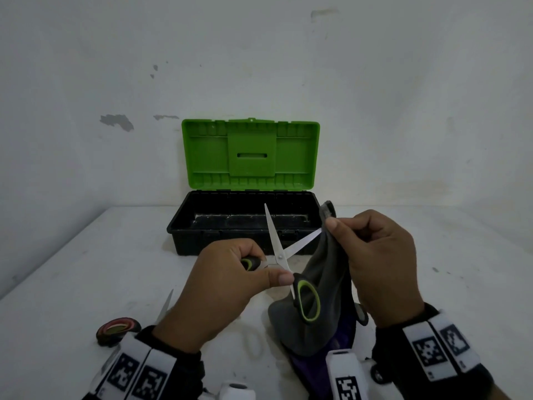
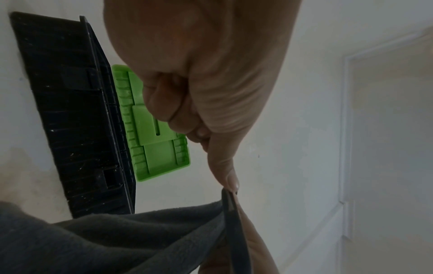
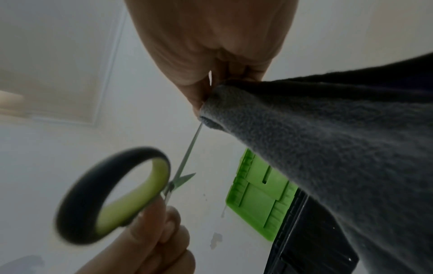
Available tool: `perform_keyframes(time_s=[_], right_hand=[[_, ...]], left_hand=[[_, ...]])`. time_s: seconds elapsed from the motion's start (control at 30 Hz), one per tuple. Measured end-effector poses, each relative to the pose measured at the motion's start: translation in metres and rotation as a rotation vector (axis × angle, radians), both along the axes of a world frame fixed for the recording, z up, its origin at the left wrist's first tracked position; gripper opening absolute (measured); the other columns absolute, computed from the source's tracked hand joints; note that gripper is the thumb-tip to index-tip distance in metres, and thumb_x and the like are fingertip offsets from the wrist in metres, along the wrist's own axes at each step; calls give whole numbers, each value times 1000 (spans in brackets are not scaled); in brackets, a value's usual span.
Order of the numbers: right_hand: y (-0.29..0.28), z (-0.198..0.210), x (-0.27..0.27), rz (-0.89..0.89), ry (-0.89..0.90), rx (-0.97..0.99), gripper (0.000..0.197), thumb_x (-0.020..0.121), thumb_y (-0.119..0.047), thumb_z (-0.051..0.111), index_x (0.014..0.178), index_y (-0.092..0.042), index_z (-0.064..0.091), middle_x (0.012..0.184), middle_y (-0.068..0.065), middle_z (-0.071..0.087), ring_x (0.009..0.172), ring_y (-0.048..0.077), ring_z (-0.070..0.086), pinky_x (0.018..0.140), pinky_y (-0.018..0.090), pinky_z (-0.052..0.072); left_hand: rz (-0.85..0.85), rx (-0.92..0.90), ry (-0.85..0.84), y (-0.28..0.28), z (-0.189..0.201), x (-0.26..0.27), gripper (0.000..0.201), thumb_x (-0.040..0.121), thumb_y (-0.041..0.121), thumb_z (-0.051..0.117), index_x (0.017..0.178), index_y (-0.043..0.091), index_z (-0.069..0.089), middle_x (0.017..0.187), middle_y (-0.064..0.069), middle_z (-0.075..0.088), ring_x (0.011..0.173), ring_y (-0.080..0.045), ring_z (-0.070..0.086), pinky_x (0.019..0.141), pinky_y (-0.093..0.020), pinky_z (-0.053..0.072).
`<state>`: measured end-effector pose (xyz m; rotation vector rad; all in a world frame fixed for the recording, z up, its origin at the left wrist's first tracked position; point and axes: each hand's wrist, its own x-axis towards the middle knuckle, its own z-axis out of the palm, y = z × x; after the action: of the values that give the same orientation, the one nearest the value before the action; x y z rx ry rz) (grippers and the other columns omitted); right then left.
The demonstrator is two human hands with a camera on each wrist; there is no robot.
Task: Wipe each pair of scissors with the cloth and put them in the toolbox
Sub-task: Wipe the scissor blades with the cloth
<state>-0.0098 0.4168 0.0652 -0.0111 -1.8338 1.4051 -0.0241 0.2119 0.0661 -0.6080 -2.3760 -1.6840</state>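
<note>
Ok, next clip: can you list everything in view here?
toolbox: one, black base, green lid open, back of table
scissors: one pair, black-and-green handles, blades open, held above table
cloth: one, grey, hanging from right hand, over one blade tip
second blade: one, silver, on table, mostly hidden behind left wrist
tape roll: one, dark with red, near left of table
purple item: one, under cloth, cannot identify
table: one, white
left hand: grips scissors handle
right hand: pinches cloth
</note>
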Motion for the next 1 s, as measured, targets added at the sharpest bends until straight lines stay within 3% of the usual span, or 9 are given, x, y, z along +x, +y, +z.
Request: perform_keyframes(time_s=[0.2, 0.3, 0.37, 0.5, 0.63, 0.7, 0.77, 0.87, 1.0], right_hand=[[21, 1, -2, 38, -56, -161, 11, 82, -14, 78, 73, -13, 71, 67, -6, 73, 62, 4, 66, 60, 13, 52], [33, -4, 1, 57, -119, -234, 9, 82, -14, 77, 79, -7, 72, 67, -1, 72, 62, 6, 65, 59, 12, 51], [41, -8, 2, 55, -162, -232, 10, 83, -15, 76, 82, -6, 72, 71, 4, 73, 63, 8, 65, 60, 14, 53], [54, -13, 4, 27, -209, -215, 8, 85, -14, 75, 83, -6, 71, 68, -1, 72, 59, 3, 64, 58, 13, 52], [63, -14, 1, -10, -223, -182, 8, 85, -14, 75, 81, -9, 72, 72, 3, 72, 63, 7, 65, 66, 23, 52], [65, -12, -2, -6, -222, -178, 8, 85, -15, 75, 79, -10, 72, 73, 4, 73, 66, 11, 66, 70, 27, 52], [67, -9, -3, -11, -218, -165, 9, 84, -16, 76, 81, -9, 72, 74, 4, 73, 65, 6, 66, 68, 24, 50], [65, -3, -6, -8, -199, -120, 10, 83, -16, 77, 82, -7, 72, 72, 3, 73, 62, 3, 66, 63, 16, 51], [46, 1, -3, 96, -166, -39, 9, 80, -10, 79, 77, -9, 71, 67, 1, 74, 61, 7, 67, 59, 14, 53]], left_hand=[[-57, -25, -61, -1, -5, -5, 41, 61, 42, 85, 65, 11, 59, 52, 6, 39, 48, -6, 33, 44, -15, 31], [-105, -73, -132, -10, -6, -7, 23, 77, 39, 77, 80, 19, 66, 55, 9, 47, 46, -3, 38, 47, -15, 35], [-119, -105, -203, -18, -8, -11, 4, 88, 32, 68, 92, 32, 66, 59, 12, 54, 51, -2, 45, 54, -22, 41], [-117, -151, -222, -31, -12, -18, 15, 90, 29, 65, 101, 39, 62, 74, 13, 63, 63, -3, 54, 67, -32, 51], [-150, 91, -305, -34, -11, -18, 7, 86, 15, 71, 89, 21, 72, 68, -1, 61, 61, -17, 51, 59, -31, 45], [-146, 169, -339, -32, -11, -17, 6, 85, 16, 71, 80, 13, 73, 67, -7, 58, 59, -17, 48, 54, -26, 43], [-124, 266, -383, -29, -11, -16, 14, 84, 18, 71, 73, 8, 71, 67, -9, 57, 57, -15, 46, 50, -23, 39], [-86, 433, -436, -21, -8, -11, 13, 79, 22, 72, 69, 14, 72, 67, -6, 57, 56, -12, 47, 49, -24, 38], [-62, 617, -467, -6, -10, -6, 8, 76, 27, 72, 73, 21, 76, 75, -4, 64, 71, -16, 61, 64, -31, 48]])
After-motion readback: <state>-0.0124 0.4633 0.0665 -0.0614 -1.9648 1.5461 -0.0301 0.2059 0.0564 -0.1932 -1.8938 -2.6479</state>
